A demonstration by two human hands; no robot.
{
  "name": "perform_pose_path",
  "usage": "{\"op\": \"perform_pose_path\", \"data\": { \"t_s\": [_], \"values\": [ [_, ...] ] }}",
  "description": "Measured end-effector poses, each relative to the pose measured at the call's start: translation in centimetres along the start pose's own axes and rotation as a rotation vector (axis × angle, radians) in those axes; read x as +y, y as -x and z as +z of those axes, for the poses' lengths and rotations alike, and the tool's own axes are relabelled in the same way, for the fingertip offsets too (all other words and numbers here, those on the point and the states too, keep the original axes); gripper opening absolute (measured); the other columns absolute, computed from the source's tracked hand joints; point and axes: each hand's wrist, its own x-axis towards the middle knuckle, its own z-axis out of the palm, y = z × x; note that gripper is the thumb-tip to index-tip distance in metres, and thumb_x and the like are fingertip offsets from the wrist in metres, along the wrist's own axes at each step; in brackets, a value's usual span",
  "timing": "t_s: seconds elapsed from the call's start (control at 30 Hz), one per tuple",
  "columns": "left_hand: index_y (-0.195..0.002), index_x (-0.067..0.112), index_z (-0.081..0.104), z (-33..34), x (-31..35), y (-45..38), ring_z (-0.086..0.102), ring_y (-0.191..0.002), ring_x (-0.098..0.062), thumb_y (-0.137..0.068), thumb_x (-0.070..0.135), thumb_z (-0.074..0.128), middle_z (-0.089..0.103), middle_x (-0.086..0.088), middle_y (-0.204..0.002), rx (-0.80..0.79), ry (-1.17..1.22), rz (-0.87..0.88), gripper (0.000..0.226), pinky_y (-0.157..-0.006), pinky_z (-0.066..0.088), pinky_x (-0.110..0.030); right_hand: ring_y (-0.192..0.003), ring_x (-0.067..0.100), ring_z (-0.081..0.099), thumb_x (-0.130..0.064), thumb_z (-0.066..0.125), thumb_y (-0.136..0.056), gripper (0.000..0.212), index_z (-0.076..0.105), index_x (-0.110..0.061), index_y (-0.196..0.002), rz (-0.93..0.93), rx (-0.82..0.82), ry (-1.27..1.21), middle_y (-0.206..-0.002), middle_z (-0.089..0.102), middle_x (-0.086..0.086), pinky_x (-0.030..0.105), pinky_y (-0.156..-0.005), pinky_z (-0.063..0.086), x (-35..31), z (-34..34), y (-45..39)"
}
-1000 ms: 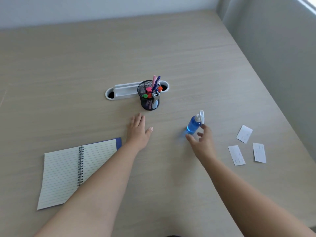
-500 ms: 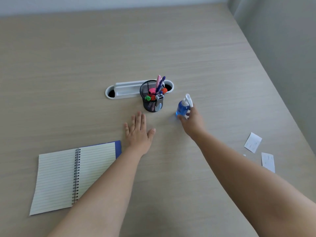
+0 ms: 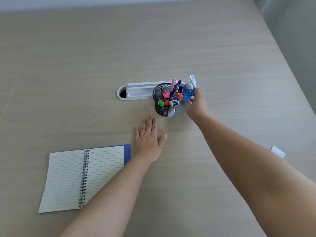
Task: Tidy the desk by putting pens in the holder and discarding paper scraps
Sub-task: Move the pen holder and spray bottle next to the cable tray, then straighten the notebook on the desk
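A black mesh pen holder (image 3: 159,106) stands mid-desk with several coloured pens and markers (image 3: 174,88) sticking out of it. My right hand (image 3: 196,105) grips a small blue spray bottle (image 3: 187,91) with a white nozzle, held upright right beside the holder's right side. My left hand (image 3: 149,139) lies flat on the desk, palm down and fingers spread, just in front of the holder. One white paper scrap (image 3: 277,152) shows at the right, partly behind my right forearm.
An open spiral notebook (image 3: 82,177) with lined pages lies at the near left. A white cable grommet tray (image 3: 136,91) is set into the desk (image 3: 85,57) behind the holder. A grey partition wall runs along the right edge.
My right hand carried the blue spray bottle from the desk's right side up and left, over to the pen holder. The left hand stayed flat. Two scraps have gone out of sight.
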Motion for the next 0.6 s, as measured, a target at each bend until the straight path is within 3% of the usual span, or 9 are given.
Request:
{"op": "perform_pose_path", "data": {
  "t_s": [0.13, 0.2, 0.3, 0.4, 0.5, 0.53, 0.6],
  "values": [
    [-0.150, 0.017, -0.013, -0.1, -0.2, -0.1, -0.014, -0.147, -0.023, -0.094, 0.058, 0.012, -0.018, 0.001, -0.160, -0.029, 0.049, 0.021, 0.074, -0.117, -0.006, -0.049, -0.086, 0.007, 0.055, -0.021, 0.069, -0.083, 0.052, 0.045, -0.022, -0.130, 0.000, 0.008, 0.001, -0.116, 0.058, -0.006, 0.014, -0.060, 0.037, 0.3, -0.1, 0.2],
    [-0.151, 0.017, -0.007, -0.4, -0.7, 0.5, -0.011, -0.148, -0.022, -0.096, 0.055, 0.019, -0.014, 0.001, -0.161, -0.013, 0.140, 0.023, 0.073, -0.118, -0.005, -0.045, -0.094, 0.008, 0.054, -0.022, 0.071, -0.080, 0.065, 0.040, -0.024, -0.137, 0.008, 0.009, -0.024, -0.132, 0.052, -0.003, 0.022, -0.075, 0.045, 0.7, -0.2, 1.3],
    [-0.152, 0.016, 0.002, -1.1, -1.8, 2.9, -0.005, -0.148, -0.023, -0.097, 0.048, 0.031, -0.007, -0.001, -0.162, 0.055, 0.274, 0.030, 0.070, -0.117, -0.003, -0.040, -0.103, 0.015, 0.052, -0.014, 0.071, -0.078, 0.073, 0.034, -0.021, -0.141, 0.032, -0.002, -0.009, -0.136, 0.044, 0.004, 0.036, -0.088, 0.048, 1.9, -0.1, 4.5],
    [-0.152, 0.017, 0.004, -1.6, -3.2, 5.8, -0.004, -0.148, -0.022, -0.098, 0.044, 0.036, -0.007, 0.003, -0.161, 0.071, 0.313, 0.086, 0.069, -0.116, -0.004, -0.037, -0.107, 0.015, 0.051, -0.005, 0.066, -0.078, 0.062, 0.041, -0.018, -0.133, 0.041, -0.004, 0.004, -0.132, 0.044, 0.005, 0.028, -0.085, 0.048, 2.9, 0.5, 8.6],
    [-0.152, 0.020, 0.005, -2.0, -5.6, 8.6, -0.005, -0.148, -0.017, -0.098, 0.044, 0.035, -0.007, 0.010, -0.159, 0.097, 0.299, 0.068, 0.067, -0.117, -0.004, -0.041, -0.107, 0.015, 0.052, -0.005, 0.062, -0.077, 0.048, 0.050, -0.019, -0.121, 0.024, -0.054, 0.042, -0.124, 0.047, 0.003, 0.007, -0.065, 0.040, 2.8, 1.8, 13.5],
    [-0.152, 0.021, 0.007, -2.0, -6.7, 9.6, -0.005, -0.148, -0.017, -0.098, 0.044, 0.034, -0.004, 0.010, -0.160, 0.104, 0.289, 0.030, 0.065, -0.117, -0.005, -0.044, -0.107, 0.015, 0.053, -0.006, 0.061, -0.077, 0.044, 0.052, -0.020, -0.118, 0.010, -0.102, 0.080, -0.123, 0.047, 0.001, 0.010, -0.063, 0.039, 2.6, 2.5, 15.1],
    [-0.151, 0.020, 0.015, -2.1, -9.2, 11.5, -0.001, -0.149, -0.020, -0.098, 0.041, 0.035, 0.005, 0.007, -0.162, 0.122, 0.276, -0.062, 0.060, -0.115, -0.006, -0.050, -0.110, 0.017, 0.053, -0.009, 0.060, -0.077, 0.042, 0.054, -0.021, -0.118, -0.050, -0.232, 0.172, -0.129, 0.046, -0.002, 0.020, -0.075, 0.040, 1.9, 4.2, 18.5]
  ]
}}
